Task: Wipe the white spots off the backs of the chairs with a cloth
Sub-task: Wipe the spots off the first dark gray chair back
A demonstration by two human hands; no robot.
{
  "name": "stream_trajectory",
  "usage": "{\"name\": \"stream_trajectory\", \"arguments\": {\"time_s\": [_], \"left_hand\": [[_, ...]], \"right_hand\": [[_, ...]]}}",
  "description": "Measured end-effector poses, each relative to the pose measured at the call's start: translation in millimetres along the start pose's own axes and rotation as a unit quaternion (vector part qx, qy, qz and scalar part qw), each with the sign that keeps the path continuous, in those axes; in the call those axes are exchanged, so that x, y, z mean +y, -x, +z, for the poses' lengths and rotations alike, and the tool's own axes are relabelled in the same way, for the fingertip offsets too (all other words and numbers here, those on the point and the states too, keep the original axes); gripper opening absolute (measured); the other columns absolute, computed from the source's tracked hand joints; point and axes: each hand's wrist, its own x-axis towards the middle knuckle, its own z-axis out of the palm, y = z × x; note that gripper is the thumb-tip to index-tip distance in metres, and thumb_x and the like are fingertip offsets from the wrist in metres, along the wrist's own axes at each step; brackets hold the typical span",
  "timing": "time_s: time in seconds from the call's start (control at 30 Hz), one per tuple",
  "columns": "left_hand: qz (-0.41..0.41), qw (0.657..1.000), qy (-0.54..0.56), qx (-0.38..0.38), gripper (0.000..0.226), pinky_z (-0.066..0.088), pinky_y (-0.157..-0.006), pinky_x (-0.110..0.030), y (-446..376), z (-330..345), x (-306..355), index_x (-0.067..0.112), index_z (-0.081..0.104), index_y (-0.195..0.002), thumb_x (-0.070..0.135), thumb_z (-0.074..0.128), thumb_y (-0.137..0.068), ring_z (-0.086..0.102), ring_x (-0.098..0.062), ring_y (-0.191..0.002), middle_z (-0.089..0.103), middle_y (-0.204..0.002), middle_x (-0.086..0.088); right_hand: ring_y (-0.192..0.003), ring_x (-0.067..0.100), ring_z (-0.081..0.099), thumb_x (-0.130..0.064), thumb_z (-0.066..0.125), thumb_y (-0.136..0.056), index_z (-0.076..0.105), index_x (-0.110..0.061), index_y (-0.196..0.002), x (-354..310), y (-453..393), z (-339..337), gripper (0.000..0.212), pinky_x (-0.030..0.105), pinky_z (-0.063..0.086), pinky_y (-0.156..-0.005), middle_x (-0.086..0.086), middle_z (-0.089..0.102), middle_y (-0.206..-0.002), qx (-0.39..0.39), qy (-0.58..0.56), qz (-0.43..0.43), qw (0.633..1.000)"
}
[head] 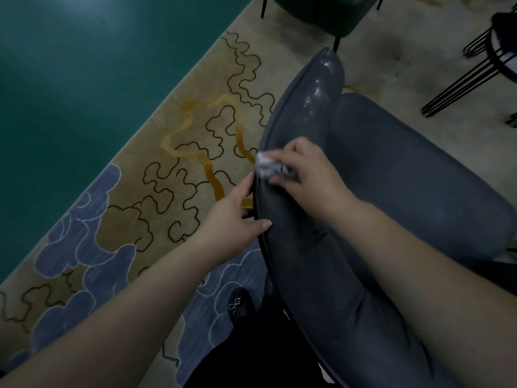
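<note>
Patterned carpet [173, 152] under a dark grey chair [391, 175]. Right hand [305, 175] pinches a crumpled white cloth [264, 165] against the backrest's top edge; white spots [317, 93] lie farther along. Left hand [232, 217] clasps the backrest's left edge, thumb on top.

cloth [267, 166] mostly hidden, far chair [321, 15] cropped
</note>
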Motion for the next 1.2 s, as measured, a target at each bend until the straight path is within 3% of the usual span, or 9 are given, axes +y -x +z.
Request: {"name": "stream_trajectory", "arguments": {"time_s": [0.13,0.3,0.4,0.5,0.6,0.83,0.9,1.0,1.2], "left_hand": [[-0.01,1.0,0.007,-0.009,0.085,0.048,-0.099,-0.033,9,-2,-2,0.035,0.018,-0.151,0.004,0.065,-0.087,0.055,-0.012,-0.118,0.041,-0.143,0.016],[-0.003,0.999,0.034,-0.037,0.082,0.049,-0.092,-0.02,16,-1,0,0.036,0.02,-0.15,-0.004,0.057,-0.09,0.057,-0.009,-0.116,0.037,-0.147,0.02],[0.005,0.998,0.052,-0.037,0.08,0.05,-0.084,-0.014,19,1,-1,0.036,0.023,-0.15,-0.006,0.055,-0.09,0.06,-0.007,-0.112,0.039,-0.145,0.022],[0.004,0.996,0.08,-0.029,0.078,0.052,-0.09,-0.023,23,3,-3,0.035,0.029,-0.147,-0.009,0.055,-0.088,0.06,-0.009,-0.113,0.045,-0.141,0.022],[-0.001,0.994,0.104,-0.039,0.075,0.052,-0.081,-0.018,27,3,-4,0.038,0.04,-0.138,-0.015,0.054,-0.086,0.062,-0.007,-0.11,0.057,-0.122,0.032],[-0.046,0.993,0.103,-0.019,0.085,0.046,-0.102,-0.035,32,2,-4,0.026,0.026,-0.15,-0.02,0.052,-0.083,0.05,-0.014,-0.126,0.03,-0.153,0.009],[-0.048,0.994,0.101,-0.02,0.084,0.049,-0.098,-0.029,33,3,-4,0.024,0.026,-0.15,-0.019,0.053,-0.083,0.053,-0.012,-0.123,0.04,-0.143,0.017],[-0.021,0.995,0.094,-0.027,0.079,0.052,-0.08,-0.014,35,6,-3,0.026,0.033,-0.146,-0.017,0.053,-0.084,0.06,-0.002,-0.108,0.05,-0.112,0.035],[0.008,0.998,0.05,-0.021,0.08,0.051,-0.085,-0.019,47,17,-15,0.045,0.025,-0.141,-0.001,0.062,-0.087,0.063,0.0,-0.102,0.049,-0.102,0.053]], "right_hand": [[-0.099,0.012,0.046,-0.017,0.074,-0.08,0.065,-0.029,-0.12,4,42,0,0.042,0.016,0.036,-0.089,-0.006,0.046,-0.1,-0.022,-0.053,-0.033,0.998],[-0.102,0.015,0.043,-0.025,0.068,-0.085,0.062,-0.037,-0.121,6,-3,-3,0.038,0.04,0.042,-0.097,-0.007,0.041,-0.1,0.05,-0.028,0.031,0.998],[-0.101,0.011,0.042,-0.027,0.07,-0.084,0.062,-0.039,-0.121,2,10,3,0.04,0.039,0.043,-0.095,-0.009,0.04,-0.099,0.016,-0.022,0.019,0.999],[-0.096,0.012,0.043,-0.023,0.073,-0.081,0.064,-0.036,-0.121,-2,48,7,0.042,0.032,0.044,-0.086,-0.007,0.041,-0.098,-0.01,-0.031,-0.016,0.999],[-0.094,0.015,0.045,-0.02,0.073,-0.082,0.065,-0.033,-0.121,-5,74,7,0.042,0.037,0.046,-0.083,-0.005,0.042,-0.097,-0.03,-0.029,-0.04,0.998],[-0.096,0.014,0.046,-0.022,0.074,-0.08,0.065,-0.043,-0.116,-7,110,-2,0.043,0.042,0.046,-0.083,-0.007,0.045,-0.098,-0.11,-0.026,-0.06,0.992],[-0.096,0.014,0.047,-0.019,0.074,-0.081,0.066,-0.041,-0.115,-6,111,-6,0.041,0.034,0.044,-0.086,-0.006,0.045,-0.097,-0.125,-0.074,-0.041,0.989],[-0.097,0.018,0.047,-0.015,0.073,-0.082,0.068,-0.028,-0.116,-10,93,-3,0.036,0.027,0.038,-0.09,-0.002,0.046,-0.097,-0.056,-0.087,-0.019,0.994],[-0.103,0.014,0.042,-0.024,0.075,-0.08,0.061,-0.045,-0.12,-9,90,5,0.047,0.036,0.042,-0.096,-0.01,0.041,-0.1,-0.058,-0.052,-0.017,0.997]]}}
